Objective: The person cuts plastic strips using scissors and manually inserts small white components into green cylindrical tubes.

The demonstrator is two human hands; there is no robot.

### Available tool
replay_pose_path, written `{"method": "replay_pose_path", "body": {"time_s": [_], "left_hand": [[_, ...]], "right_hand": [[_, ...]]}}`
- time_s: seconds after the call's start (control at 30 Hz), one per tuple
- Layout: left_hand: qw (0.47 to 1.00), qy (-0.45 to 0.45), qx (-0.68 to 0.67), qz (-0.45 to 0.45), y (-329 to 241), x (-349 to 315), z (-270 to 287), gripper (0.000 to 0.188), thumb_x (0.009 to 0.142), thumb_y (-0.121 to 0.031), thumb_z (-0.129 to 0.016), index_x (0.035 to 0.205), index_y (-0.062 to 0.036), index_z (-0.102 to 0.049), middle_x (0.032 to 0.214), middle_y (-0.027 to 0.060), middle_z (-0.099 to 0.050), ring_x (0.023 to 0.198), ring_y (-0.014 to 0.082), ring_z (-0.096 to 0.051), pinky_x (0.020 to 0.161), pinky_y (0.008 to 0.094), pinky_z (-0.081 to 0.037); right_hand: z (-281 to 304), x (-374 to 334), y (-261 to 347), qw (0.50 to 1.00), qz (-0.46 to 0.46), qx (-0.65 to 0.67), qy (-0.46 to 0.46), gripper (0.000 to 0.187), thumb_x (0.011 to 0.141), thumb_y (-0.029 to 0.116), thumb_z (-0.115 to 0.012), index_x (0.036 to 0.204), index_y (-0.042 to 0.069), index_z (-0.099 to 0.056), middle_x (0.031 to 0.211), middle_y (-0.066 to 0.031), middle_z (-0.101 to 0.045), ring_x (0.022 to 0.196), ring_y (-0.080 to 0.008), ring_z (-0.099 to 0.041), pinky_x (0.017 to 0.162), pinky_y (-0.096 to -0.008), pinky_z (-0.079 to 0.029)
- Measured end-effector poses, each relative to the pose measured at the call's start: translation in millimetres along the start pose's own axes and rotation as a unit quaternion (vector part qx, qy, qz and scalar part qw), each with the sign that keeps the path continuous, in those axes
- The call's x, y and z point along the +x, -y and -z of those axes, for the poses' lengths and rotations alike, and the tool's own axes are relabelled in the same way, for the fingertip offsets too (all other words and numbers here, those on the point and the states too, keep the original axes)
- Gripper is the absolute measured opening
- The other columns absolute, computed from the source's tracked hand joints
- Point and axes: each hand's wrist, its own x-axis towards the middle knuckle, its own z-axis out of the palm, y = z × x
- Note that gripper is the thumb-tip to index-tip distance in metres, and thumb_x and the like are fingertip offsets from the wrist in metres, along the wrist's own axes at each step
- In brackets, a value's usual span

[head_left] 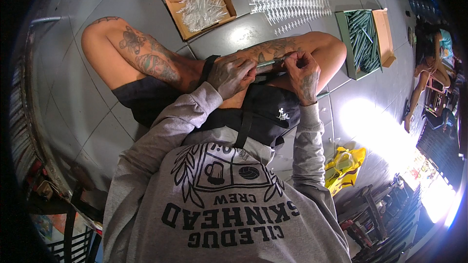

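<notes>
Over my crossed legs, both hands are at a slim dark green pen-like tube (pixel 267 63). My left hand (pixel 231 77) is closed around its left end. The fingers of my right hand (pixel 302 70) pinch together at the other end, where a darker tip shows; its details are too small to make out. Beyond my legs, an open cardboard box (pixel 176 10) holds a heap of small clear-white plastic pieces (pixel 202 9). Similar clear pieces (pixel 290 1) lie in neat rows on the floor. To the right, a green box (pixel 342 24) is full of dark green tubes (pixel 364 39).
Grey tiles (pixel 73 68) cover the floor around me. A yellow plastic bag (pixel 345 168) lies beside my right elbow. Farther right, another person (pixel 434 63) sits near bright light falling on the floor. Dark racks (pixel 375 214) stand at the lower right.
</notes>
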Motion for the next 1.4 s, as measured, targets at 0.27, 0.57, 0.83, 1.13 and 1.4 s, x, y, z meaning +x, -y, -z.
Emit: {"method": "replay_pose_path", "body": {"time_s": [0.27, 0.57, 0.83, 1.13, 1.4], "left_hand": [[1.0, 0.007, -0.005, 0.021, -2, 0, 1, 0.023, 0.087, -0.021, -0.074, 0.106, -0.0117, -0.065, 0.089, 0.0065, -0.073, 0.078, 0.0271, -0.072, 0.067, 0.0398, -0.057], [1.0, 0.0, 0.018, 0.003, -1, 0, 1, 0.026, 0.085, -0.02, -0.075, 0.107, -0.0125, -0.065, 0.089, 0.0058, -0.072, 0.078, 0.0264, -0.072, 0.068, 0.0399, -0.057], [1.0, -0.002, 0.001, -0.001, 1, 0, 0, 0.022, 0.083, -0.019, -0.076, 0.102, -0.0128, -0.066, 0.091, 0.0053, -0.072, 0.079, 0.0263, -0.071, 0.07, 0.0393, -0.057], [1.0, -0.012, 0.004, -0.028, 1, 2, 2, 0.018, 0.086, -0.019, -0.078, 0.094, -0.0112, -0.064, 0.093, 0.005, -0.072, 0.073, 0.0236, -0.073, 0.063, 0.0376, -0.058], [0.999, -0.004, -0.016, -0.03, 1, 3, 2, 0.018, 0.085, -0.015, -0.077, 0.094, -0.0092, -0.063, 0.088, 0.0081, -0.071, 0.07, 0.0258, -0.072, 0.06, 0.0382, -0.058]], "right_hand": [[-1, 0, -2, 1.0, -0.006, -0.007, -0.001, 0.016, 0.084, 0.013, -0.071, 0.081, 0.0, -0.063, 0.071, -0.0084, -0.066, 0.066, -0.0152, -0.064, 0.065, -0.0328, -0.052], [0, 1, -1, 1.0, -0.004, -0.011, -0.002, 0.017, 0.084, 0.014, -0.071, 0.081, 0.0, -0.063, 0.071, -0.0085, -0.066, 0.066, -0.016, -0.064, 0.065, -0.0333, -0.052], [2, 1, -6, 1.0, -0.015, -0.014, 0.009, 0.016, 0.086, 0.014, -0.071, 0.085, 0.0, -0.066, 0.073, -0.0045, -0.067, 0.068, -0.0105, -0.063, 0.066, -0.0279, -0.052], [2, 2, -14, 0.999, -0.011, -0.037, 0.008, 0.017, 0.087, 0.015, -0.072, 0.087, -0.001, -0.067, 0.075, -0.0024, -0.068, 0.07, -0.0084, -0.064, 0.066, -0.0248, -0.053], [0, 0, -15, 1.0, 0.004, -0.02, 0.007, 0.016, 0.089, 0.013, -0.071, 0.086, -0.002, -0.066, 0.075, -0.0035, -0.069, 0.07, -0.009, -0.065, 0.067, -0.0256, -0.054]]}}
